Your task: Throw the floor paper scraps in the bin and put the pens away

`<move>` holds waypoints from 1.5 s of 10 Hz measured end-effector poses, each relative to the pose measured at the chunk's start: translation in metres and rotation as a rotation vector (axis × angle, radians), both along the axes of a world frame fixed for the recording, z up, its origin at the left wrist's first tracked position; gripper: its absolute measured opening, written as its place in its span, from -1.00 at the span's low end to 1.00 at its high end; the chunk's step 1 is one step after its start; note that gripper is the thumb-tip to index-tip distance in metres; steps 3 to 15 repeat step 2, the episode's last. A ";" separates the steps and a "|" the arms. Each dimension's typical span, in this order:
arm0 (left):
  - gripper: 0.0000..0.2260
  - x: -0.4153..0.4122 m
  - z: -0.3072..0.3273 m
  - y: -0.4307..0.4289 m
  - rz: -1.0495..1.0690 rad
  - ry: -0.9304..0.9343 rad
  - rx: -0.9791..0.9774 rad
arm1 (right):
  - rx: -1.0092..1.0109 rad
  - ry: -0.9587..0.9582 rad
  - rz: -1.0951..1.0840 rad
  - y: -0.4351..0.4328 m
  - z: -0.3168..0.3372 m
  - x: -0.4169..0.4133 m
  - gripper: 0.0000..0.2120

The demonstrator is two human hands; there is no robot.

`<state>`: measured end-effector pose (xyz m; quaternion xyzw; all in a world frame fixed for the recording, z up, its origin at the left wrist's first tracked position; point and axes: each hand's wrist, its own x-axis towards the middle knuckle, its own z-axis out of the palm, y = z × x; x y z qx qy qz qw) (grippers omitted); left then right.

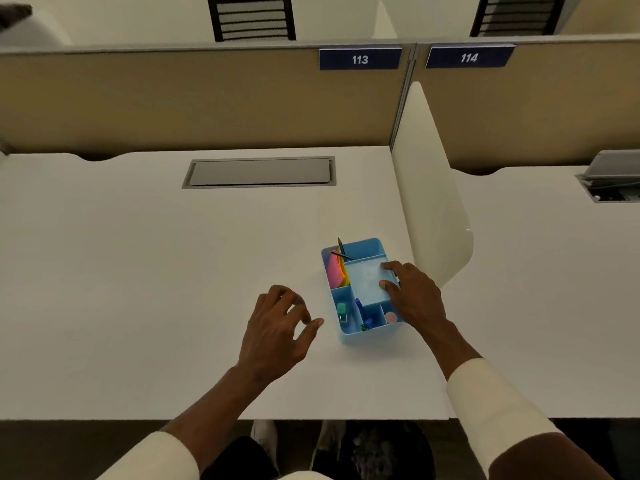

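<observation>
A light blue compartmented desk organizer (363, 292) sits on the white desk (138, 271), toward its right side, near the white side divider (429, 202). The right hand (414, 296) rests on the organizer's right edge, with fingertips over the large pale central compartment; the fingers are loosely spread and grip nothing that can be made out. The left hand (277, 327) hovers just left of the organizer, apart from it, fingers curled and partly open, holding nothing. Two dark pens (341, 251) lie in the organizer's far left corner, one standing tilted against the rim, the other laid across the back compartment. Pink and orange sticky notes (336, 271) fill the long left compartment. A small green item (341, 309) occupies the near left compartment, blue and green pins (366, 322) the near middle one, and a pink round object (391, 317) the near right one. A grey cable hatch (259, 171) is set into the desk toward the rear. On the beige partition (173, 98) are blue plates numbered 113 (360, 59) and 114 (469, 57). Both forearms carry cream sleeves (491, 403). No paper scraps or bin can be identified in the dark area below the desk edge.
</observation>
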<state>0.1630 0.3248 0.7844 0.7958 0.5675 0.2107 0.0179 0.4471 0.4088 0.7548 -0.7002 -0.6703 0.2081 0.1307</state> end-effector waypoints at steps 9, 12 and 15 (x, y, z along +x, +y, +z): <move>-0.72 -0.041 0.020 0.005 0.025 0.017 0.010 | 0.018 -0.130 -0.045 -0.018 0.015 -0.013 -0.58; -0.72 -0.041 0.020 0.005 0.025 0.017 0.010 | 0.018 -0.130 -0.045 -0.018 0.015 -0.013 -0.58; -0.72 -0.041 0.020 0.005 0.025 0.017 0.010 | 0.018 -0.130 -0.045 -0.018 0.015 -0.013 -0.58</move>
